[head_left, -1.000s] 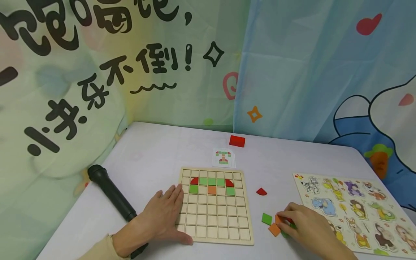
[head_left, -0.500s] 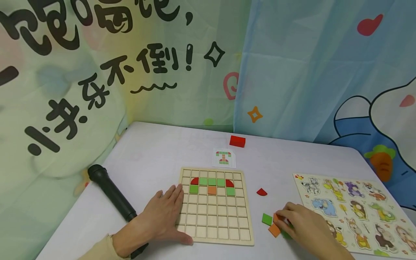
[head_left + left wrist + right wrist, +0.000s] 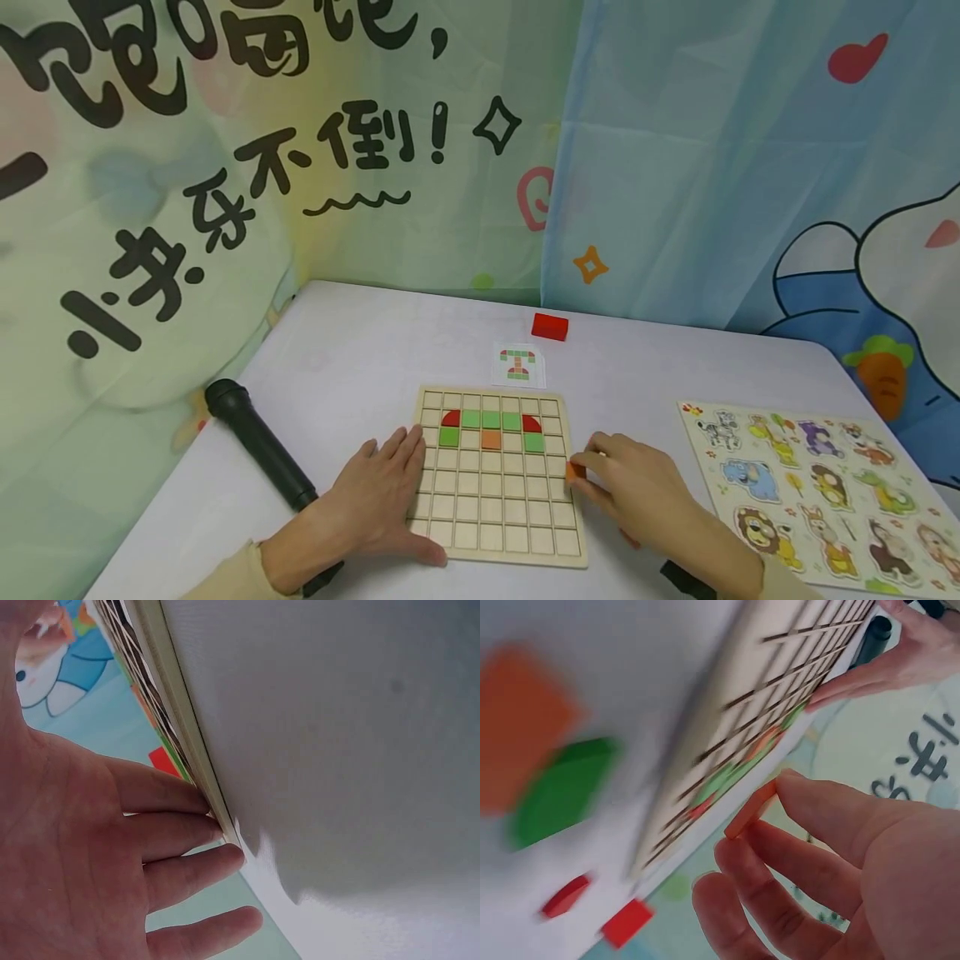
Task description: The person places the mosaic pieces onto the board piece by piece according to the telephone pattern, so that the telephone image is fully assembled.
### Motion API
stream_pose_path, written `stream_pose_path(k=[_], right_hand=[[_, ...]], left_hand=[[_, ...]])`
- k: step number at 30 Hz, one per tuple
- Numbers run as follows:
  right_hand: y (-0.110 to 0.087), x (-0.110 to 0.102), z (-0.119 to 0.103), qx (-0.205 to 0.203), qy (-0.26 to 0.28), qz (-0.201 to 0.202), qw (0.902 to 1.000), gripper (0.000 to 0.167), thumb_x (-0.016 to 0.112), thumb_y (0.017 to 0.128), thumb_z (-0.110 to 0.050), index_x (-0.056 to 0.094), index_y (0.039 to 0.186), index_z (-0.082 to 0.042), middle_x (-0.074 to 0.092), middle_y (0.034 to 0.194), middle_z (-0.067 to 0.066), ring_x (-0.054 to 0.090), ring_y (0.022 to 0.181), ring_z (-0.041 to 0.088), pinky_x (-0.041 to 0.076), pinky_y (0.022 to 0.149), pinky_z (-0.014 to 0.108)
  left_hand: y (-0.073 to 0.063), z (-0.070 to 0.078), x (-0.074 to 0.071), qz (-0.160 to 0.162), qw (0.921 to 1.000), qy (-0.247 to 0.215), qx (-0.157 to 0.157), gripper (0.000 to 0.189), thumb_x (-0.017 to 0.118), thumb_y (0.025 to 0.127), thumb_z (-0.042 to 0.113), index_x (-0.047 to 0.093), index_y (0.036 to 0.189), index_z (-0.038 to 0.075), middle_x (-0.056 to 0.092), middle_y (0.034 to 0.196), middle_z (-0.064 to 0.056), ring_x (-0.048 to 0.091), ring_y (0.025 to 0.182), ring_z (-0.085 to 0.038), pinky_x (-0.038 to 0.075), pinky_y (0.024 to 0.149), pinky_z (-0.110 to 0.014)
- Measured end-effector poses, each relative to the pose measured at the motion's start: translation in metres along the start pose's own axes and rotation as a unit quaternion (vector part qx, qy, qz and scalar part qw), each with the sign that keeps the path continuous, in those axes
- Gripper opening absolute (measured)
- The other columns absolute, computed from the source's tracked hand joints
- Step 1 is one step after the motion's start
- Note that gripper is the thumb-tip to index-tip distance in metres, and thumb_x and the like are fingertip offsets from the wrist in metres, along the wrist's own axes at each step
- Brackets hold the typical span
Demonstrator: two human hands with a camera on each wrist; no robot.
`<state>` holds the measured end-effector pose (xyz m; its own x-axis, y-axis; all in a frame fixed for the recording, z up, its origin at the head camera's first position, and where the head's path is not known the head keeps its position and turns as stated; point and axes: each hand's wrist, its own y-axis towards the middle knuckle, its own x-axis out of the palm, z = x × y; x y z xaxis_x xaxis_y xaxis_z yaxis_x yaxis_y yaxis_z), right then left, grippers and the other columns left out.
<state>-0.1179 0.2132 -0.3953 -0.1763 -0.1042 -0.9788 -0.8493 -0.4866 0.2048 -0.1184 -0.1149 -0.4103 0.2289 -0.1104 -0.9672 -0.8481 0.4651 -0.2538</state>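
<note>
My right hand (image 3: 637, 492) pinches an orange square tile (image 3: 751, 809) between thumb and fingers, right at the right edge of the wooden grid board (image 3: 495, 531). On the board sit green tiles (image 3: 491, 420), red quarter-round tiles (image 3: 531, 426) and one orange tile (image 3: 491, 439), laid in two upper rows. My left hand (image 3: 378, 492) lies along the board's left edge with straight fingers and the thumb at the lower corner. In the left wrist view the fingertips (image 3: 225, 859) touch the board's side.
Behind the board lies a pattern card (image 3: 518, 365), with a red block (image 3: 550, 327) beyond. A black microphone (image 3: 258, 442) is at the left. An animal puzzle board (image 3: 825, 492) lies at the right. Loose tiles near the right hand include a green one (image 3: 564, 791).
My right hand has lifted an orange tile from the loose pieces and carried it left to the board's right edge. The left hand has stayed in place.
</note>
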Motion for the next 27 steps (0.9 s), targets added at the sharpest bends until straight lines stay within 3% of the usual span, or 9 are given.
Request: stream_pose_path(k=[6,9,13,22,27], right_hand=[[0.036,0.007,-0.025,-0.086,0.012,0.051,0.9949,0.017,0.087,0.081,-0.032,0.078,0.089,-0.019,0.061,0.08,-0.007,0.049,0.065,0.006,0.037,0.052,0.016],[0.051,0.012,-0.037,-0.108,0.011,0.053,0.9927,0.017,0.087,0.082,-0.031,0.077,0.086,-0.018,0.059,0.076,-0.006,0.051,0.064,0.007,0.04,0.052,0.017],[0.065,0.024,-0.051,-0.11,-0.004,0.032,0.9934,0.02,0.084,0.085,-0.034,0.074,0.082,-0.017,0.06,0.075,-0.006,0.051,0.064,0.008,0.041,0.054,0.019],[0.069,0.041,-0.061,-0.124,-0.062,0.068,0.988,0.026,0.084,0.084,-0.037,0.069,0.073,-0.018,0.059,0.072,-0.005,0.052,0.062,0.013,0.042,0.052,0.023],[0.069,0.042,-0.061,-0.128,-0.076,0.064,0.9868,0.026,0.084,0.084,-0.037,0.071,0.073,-0.018,0.061,0.073,-0.004,0.052,0.063,0.013,0.043,0.052,0.023]], left_hand=[[0.0,-0.001,0.0,0.001,1.0,-0.008,0.001,0.137,0.059,0.064,0.097,0.035,0.159,0.002,0.03,0.169,-0.014,0.035,0.155,-0.031,0.041,0.116,-0.055],[0.001,-0.002,0.0,-0.003,0.9999,-0.015,0.0,0.137,0.06,0.063,0.097,0.034,0.159,0.002,0.029,0.169,-0.014,0.034,0.155,-0.032,0.04,0.116,-0.055],[0.001,-0.003,0.0,-0.005,0.9998,-0.018,-0.001,0.137,0.059,0.063,0.097,0.034,0.159,0.003,0.028,0.169,-0.014,0.033,0.156,-0.031,0.039,0.117,-0.055],[-0.001,0.0,-0.001,-0.002,1.0,0.004,-0.001,0.138,0.057,0.063,0.099,0.035,0.159,0.003,0.03,0.169,-0.014,0.035,0.155,-0.03,0.041,0.116,-0.053],[-0.001,0.0,-0.002,-0.003,0.9999,0.011,-0.004,0.138,0.056,0.062,0.1,0.035,0.159,0.003,0.03,0.169,-0.013,0.035,0.155,-0.029,0.041,0.116,-0.053]])
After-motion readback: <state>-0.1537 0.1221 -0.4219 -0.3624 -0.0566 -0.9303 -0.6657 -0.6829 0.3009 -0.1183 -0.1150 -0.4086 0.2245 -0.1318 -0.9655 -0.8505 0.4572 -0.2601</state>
